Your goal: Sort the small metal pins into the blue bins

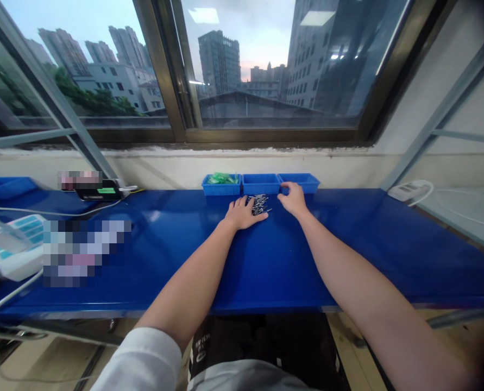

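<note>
A small pile of thin metal screws or pins [259, 205] lies on the blue tabletop; their exact kind is too small to tell. My left hand [242, 212] rests palm down against the pile's left side, fingers spread, thumb along its near edge. To the right of the pile, my right hand [293, 200] is at the front of the right blue bin [312, 186]. Its fingers are bent, with a gap between thumb and forefinger, and nothing shows in them. Whether it touches the bin is unclear. The middle blue bin [261, 188] stands just behind the pile.
The left blue bin [221, 189] contains green pieces [223, 178]. Farther left are a black device [98, 190] with a cable and a white device [17, 244]. A white power strip [408, 190] lies at right, beside a metal frame post [441, 103]. A window runs behind.
</note>
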`<control>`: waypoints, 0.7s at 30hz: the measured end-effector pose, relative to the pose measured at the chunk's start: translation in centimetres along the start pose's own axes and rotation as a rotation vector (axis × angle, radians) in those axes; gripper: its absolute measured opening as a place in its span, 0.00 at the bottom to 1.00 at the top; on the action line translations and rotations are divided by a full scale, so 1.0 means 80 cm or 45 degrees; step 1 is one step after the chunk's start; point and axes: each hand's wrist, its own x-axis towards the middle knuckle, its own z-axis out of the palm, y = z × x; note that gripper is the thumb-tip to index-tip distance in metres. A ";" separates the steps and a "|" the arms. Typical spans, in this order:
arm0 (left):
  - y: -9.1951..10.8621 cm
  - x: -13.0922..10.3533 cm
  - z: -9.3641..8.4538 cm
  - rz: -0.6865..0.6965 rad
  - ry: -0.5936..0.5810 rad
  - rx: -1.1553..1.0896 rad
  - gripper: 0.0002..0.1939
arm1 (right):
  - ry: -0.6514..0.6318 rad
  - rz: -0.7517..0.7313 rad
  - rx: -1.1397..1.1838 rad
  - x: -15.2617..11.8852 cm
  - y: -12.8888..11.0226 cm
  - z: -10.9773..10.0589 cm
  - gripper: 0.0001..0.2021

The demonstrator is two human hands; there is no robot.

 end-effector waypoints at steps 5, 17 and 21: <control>-0.001 0.003 0.002 0.030 -0.029 -0.011 0.48 | -0.436 -0.269 -0.043 -0.012 -0.019 0.012 0.16; -0.002 0.005 0.004 0.040 -0.038 -0.022 0.42 | -0.560 -0.279 -0.029 -0.013 -0.023 0.015 0.07; -0.003 0.005 0.005 0.043 -0.034 -0.030 0.40 | -0.594 -0.256 0.024 -0.012 -0.021 0.016 0.07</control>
